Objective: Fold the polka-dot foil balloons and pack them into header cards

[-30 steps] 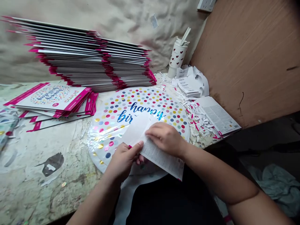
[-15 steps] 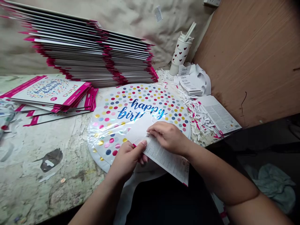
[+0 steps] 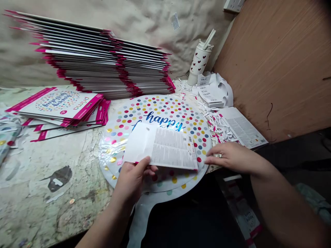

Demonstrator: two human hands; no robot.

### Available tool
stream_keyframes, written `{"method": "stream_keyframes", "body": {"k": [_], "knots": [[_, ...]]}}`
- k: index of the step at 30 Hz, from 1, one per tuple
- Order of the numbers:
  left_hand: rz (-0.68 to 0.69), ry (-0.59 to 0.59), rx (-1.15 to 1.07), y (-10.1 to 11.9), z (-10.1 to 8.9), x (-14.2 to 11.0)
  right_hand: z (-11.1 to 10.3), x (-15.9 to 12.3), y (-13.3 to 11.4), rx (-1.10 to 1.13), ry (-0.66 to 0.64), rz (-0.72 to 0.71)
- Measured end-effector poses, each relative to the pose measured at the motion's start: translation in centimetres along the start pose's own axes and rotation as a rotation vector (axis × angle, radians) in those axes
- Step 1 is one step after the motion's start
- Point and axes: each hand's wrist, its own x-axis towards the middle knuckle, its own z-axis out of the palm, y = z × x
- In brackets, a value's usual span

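Observation:
My left hand (image 3: 137,175) grips the lower left edge of a printed card sleeve (image 3: 170,146), thumb on top and fingers beneath. The sleeve has a plain white flap with a small slot and a grey panel of fine print. Under it lie flat round foil balloons (image 3: 157,106) with coloured dots and blue "happy" lettering; the sleeve covers the lower wording. A white tail (image 3: 141,217) hangs off the table edge. My right hand (image 3: 230,158) is apart from the sleeve, at the balloons' right edge, fingers stretched out and slightly parted.
A tall stack of pink-edged card sleeves (image 3: 103,65) stands at the back. Several finished-looking packs (image 3: 62,106) lie at left. On the right are paper scraps (image 3: 219,127), a label strip (image 3: 210,94), another printed card (image 3: 244,127) and a heart-patterned tumbler (image 3: 199,63). A brown board (image 3: 279,69) rises beyond.
My right hand has left the sleeve's slot and moved right, toward the scraps. The sleeve, still in my left hand, has turned more level over the balloons.

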Motion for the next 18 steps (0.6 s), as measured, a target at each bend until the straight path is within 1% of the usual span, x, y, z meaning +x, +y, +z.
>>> {"method": "stream_keyframes", "body": {"k": [1, 2, 3, 4, 5, 6, 7, 8, 9, 10, 11, 12, 13, 14, 15, 16, 17, 18], "knots": [[-0.003, -0.024, -0.004, -0.2, 0.6, -0.4, 0.9, 0.1, -0.5, -0.124, 0.141, -0.016], [0.013, -0.077, 0.022, -0.4, 1.2, -0.9, 2.0, 0.6, -1.2, -0.208, 0.271, -0.073], [0.056, -0.148, 0.08, -0.6, 1.6, -1.4, 3.3, 1.5, -2.1, -0.254, 0.371, -0.159], [0.135, -0.211, 0.172, -0.6, 1.7, -1.9, 4.5, 2.5, -2.9, -0.271, 0.441, -0.252], [0.262, -0.22, 0.286, -0.5, 1.5, -2.2, 5.4, 3.5, -3.7, -0.262, 0.504, -0.339], [0.441, -0.157, 0.406, -0.4, 0.9, -2.3, 6.2, 4.5, -4.2, -0.228, 0.553, -0.427], [0.653, -0.024, 0.529, -0.1, 0.0, -2.2, 6.6, 5.4, -4.5, -0.173, 0.587, -0.513], [0.875, 0.141, 0.654, 0.3, -1.1, -1.9, 6.8, 6.1, -4.5, -0.106, 0.605, -0.597], [1.079, 0.274, 0.78, 0.6, -2.3, -1.5, 6.8, 6.6, -4.2, -0.045, 0.602, -0.666], [1.237, 0.321, 0.911, 0.9, -3.6, -0.9, 6.8, 6.9, -3.7, -0.004, 0.583, -0.71], [1.342, 0.274, 1.033, 1.1, -4.7, -0.4, 6.8, 7.0, -3.2, 0.018, 0.563, -0.736], [1.394, 0.172, 1.124, 1.2, -5.7, 0.2, 6.8, 7.1, -2.6, 0.02, 0.539, -0.744], [1.421, 0.076, 1.162, 1.1, -6.4, 0.6, 7.0, 7.1, -2.0, 0.01, 0.508, -0.741], [1.453, 0.023, 1.149, 0.8, -6.8, 1.0, 7.2, 7.0, -1.5, -0.003, 0.467, -0.739], [1.48, -0.002, 1.12, 0.5, -7.1, 1.3, 7.6, 6.9, -1.1, -0.014, 0.419, -0.748], [1.492, -0.029, 1.101, 0.1, -7.2, 1.5, 7.9, 6.8, -0.8, -0.022, 0.374, -0.764], [1.48, -0.084, 1.106, -0.3, -7.2, 1.5, 8.2, 6.7, -0.7, -0.035, 0.34, -0.771], [1.442, -0.174, 1.137, -0.7, -7.1, 1.5, 8.4, 6.6, -0.6, -0.052, 0.331, -0.764]]}}
